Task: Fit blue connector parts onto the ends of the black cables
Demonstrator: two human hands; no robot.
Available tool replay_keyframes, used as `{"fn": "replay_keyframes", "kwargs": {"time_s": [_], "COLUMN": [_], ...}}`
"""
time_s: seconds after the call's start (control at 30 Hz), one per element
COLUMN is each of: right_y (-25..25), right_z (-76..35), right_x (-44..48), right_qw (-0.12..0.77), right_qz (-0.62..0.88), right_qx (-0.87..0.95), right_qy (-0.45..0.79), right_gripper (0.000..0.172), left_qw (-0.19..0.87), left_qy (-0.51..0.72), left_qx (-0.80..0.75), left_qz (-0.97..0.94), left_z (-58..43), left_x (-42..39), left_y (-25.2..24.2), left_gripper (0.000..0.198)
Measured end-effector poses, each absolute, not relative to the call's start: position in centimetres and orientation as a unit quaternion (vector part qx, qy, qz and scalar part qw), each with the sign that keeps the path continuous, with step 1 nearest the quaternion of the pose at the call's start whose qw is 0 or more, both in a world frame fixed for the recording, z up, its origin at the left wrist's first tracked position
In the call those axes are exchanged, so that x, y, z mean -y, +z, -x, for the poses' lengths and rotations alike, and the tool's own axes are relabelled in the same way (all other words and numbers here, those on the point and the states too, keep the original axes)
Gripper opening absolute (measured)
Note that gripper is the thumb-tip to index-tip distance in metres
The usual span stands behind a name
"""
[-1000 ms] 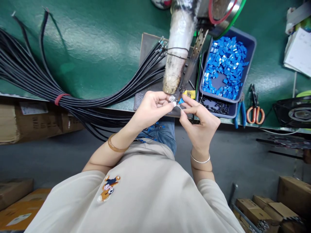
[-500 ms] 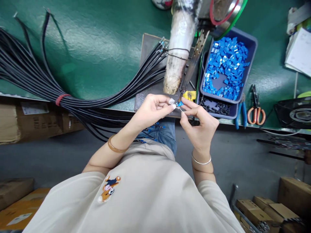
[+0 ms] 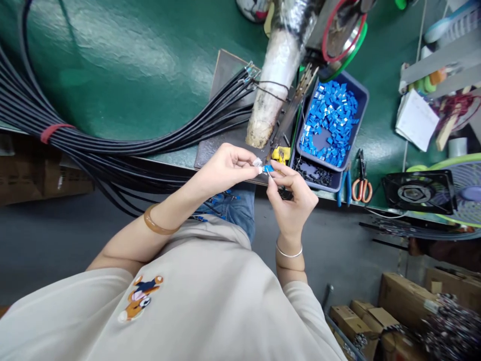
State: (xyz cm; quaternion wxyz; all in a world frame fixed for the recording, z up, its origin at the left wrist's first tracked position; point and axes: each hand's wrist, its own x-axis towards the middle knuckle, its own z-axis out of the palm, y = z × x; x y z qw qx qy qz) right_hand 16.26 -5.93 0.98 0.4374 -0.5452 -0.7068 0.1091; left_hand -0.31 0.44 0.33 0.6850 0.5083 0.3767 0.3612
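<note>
My left hand [image 3: 227,168] is closed in a pinch, with white coverings on its fingertips. At those fingertips sits a small blue circuit board [image 3: 268,169] with fine pale leads at its left end. My right hand [image 3: 293,193] faces it from the other side; its thumb and forefinger pinch a thin wire that reaches to the board, while another fingertip lies close against the board's right end. Just above, the dark, slim soldering iron [image 3: 287,118] points down at the board. What lies inside the left fingers is mostly hidden.
A plastic-wrapped tube [image 3: 265,105] hangs above my hands. Black cables [image 3: 131,145], tied by a red band [image 3: 54,131], run left. Rightward are a bin [image 3: 361,90] of blue boards, a tray [image 3: 332,186] of small black parts, blue-handled pliers [image 3: 344,188], orange-handled pliers [image 3: 361,183] and a fan [image 3: 417,192].
The view has shifted, so the bench and my hands appear further left and more shows at the right. Both hands keep their pinch at the blue circuit board beneath the iron.
</note>
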Motion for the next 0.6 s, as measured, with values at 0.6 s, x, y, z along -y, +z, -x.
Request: {"fn": "replay_keyframes", "kwargs": {"time_s": [0.6], "right_y": [1.11], "right_z": [-15.91], "right_x": [5.59], "right_qw": [0.442], "right_qz": [0.52], "right_qx": [0.727], "right_qy": [0.071], "right_gripper": [0.012], "left_qw": [0.705], "left_qy": [0.377], "left_qx": [-0.362], "left_qz": [-0.478], "left_z": [0.15], "left_x": [-0.76], "left_y": [0.27], "left_gripper": [0.016]}}
